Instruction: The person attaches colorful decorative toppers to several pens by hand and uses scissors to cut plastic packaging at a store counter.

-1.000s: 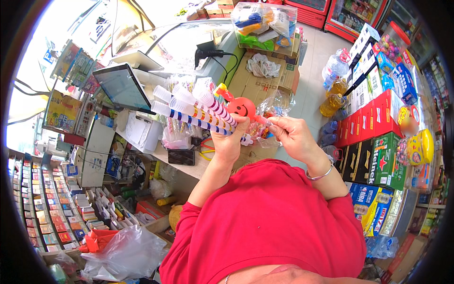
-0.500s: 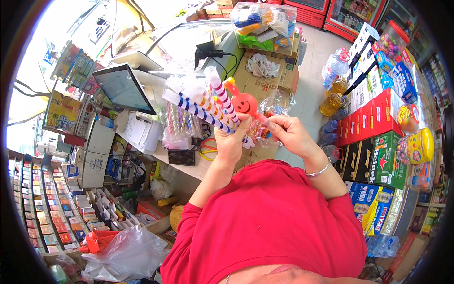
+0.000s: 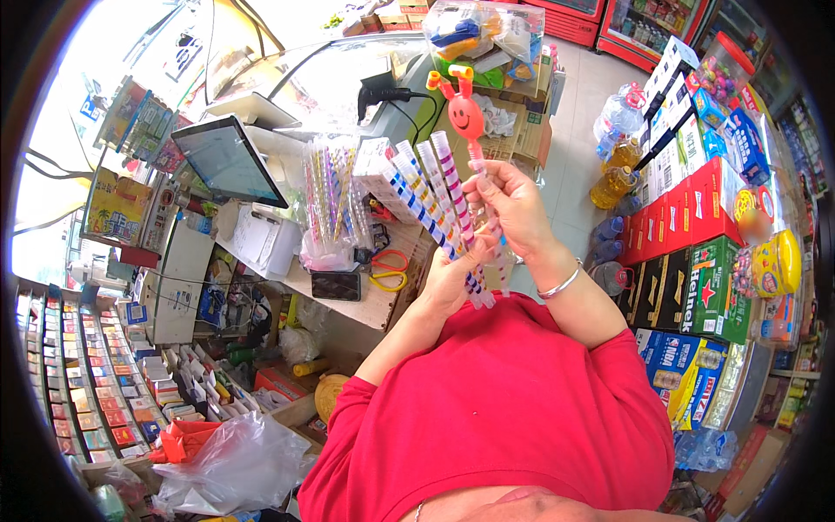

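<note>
My left hand (image 3: 450, 280) is closed around the lower part of a fanned bundle of clear tubes with coloured stripes (image 3: 428, 200), in blue, orange and purple. Their white tops point away from me. A red smiling-face topper (image 3: 466, 117) with two antennae ending in yellow pieces stands upright on a pale stick. My right hand (image 3: 511, 207) pinches that stick just below the face. The stick's lower end runs down beside the bundle, close to my left fingers. Whether the left fingers also touch it, I cannot tell.
On the counter at left lie a plastic bag of coloured sticks (image 3: 335, 204), a dark phone (image 3: 337, 286) and red-yellow loops (image 3: 390, 271). A tilted screen (image 3: 230, 161) stands behind. Ahead is a clear bin (image 3: 483, 43). Stacked drink cartons (image 3: 670, 217) line the right.
My right hand has risen, lifting the smiling-face topper above the tubes. My left hand has moved nearer my body and slightly right with the bundle, uncovering the bag of sticks behind.
</note>
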`<state>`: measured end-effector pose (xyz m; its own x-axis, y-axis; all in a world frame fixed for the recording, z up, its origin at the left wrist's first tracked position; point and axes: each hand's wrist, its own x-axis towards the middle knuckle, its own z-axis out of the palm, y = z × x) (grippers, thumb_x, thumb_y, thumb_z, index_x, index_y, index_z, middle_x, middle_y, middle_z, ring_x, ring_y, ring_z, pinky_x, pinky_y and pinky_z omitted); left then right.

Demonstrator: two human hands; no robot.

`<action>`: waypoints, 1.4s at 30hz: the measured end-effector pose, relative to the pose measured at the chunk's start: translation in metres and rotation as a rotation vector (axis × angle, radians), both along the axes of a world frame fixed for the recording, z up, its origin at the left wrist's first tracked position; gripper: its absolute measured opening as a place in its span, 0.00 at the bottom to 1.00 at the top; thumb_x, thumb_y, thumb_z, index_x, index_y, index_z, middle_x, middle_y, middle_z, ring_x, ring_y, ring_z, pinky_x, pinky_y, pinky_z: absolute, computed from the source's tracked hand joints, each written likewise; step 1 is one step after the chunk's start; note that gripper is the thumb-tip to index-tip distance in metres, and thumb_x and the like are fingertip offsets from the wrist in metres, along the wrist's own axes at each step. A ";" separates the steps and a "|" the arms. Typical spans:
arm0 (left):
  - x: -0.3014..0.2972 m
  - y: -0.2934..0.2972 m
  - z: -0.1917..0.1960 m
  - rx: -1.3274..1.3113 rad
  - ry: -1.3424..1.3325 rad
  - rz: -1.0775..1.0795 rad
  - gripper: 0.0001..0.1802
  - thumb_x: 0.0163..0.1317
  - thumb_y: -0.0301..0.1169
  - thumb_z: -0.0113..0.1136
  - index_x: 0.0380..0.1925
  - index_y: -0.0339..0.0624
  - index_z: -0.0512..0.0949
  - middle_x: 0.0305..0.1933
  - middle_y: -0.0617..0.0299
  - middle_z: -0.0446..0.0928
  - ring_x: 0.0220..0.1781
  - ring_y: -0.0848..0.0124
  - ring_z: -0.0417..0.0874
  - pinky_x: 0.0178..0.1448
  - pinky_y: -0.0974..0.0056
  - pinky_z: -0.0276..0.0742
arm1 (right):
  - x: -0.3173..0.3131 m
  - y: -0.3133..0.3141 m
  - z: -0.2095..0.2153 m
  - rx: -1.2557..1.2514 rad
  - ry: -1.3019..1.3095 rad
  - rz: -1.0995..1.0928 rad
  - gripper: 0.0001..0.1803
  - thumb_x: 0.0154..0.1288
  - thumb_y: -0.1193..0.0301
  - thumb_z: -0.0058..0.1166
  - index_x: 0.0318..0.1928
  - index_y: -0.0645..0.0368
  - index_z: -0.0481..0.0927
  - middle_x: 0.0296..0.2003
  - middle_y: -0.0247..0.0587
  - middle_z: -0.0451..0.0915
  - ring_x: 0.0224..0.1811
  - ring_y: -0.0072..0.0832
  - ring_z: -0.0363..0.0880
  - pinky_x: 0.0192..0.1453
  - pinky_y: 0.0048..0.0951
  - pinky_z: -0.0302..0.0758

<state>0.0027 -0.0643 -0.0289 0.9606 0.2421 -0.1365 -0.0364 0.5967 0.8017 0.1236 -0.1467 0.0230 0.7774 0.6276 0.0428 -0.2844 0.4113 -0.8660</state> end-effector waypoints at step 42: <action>-0.056 0.030 0.040 0.247 -0.031 0.260 0.17 0.57 0.14 0.54 0.48 0.32 0.76 0.52 0.53 0.77 0.44 0.69 0.82 0.31 0.76 0.69 | 0.076 0.042 -0.337 -1.382 -1.248 0.432 0.21 0.57 0.60 0.50 0.50 0.53 0.79 0.51 0.42 0.77 0.54 0.39 0.76 0.56 0.37 0.72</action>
<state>-0.0536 -0.0341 0.0115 0.8653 0.5009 -0.0152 -0.1879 0.3524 0.9168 0.1998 -0.1047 -0.3139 0.5085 0.8229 -0.2536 0.7897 -0.5630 -0.2438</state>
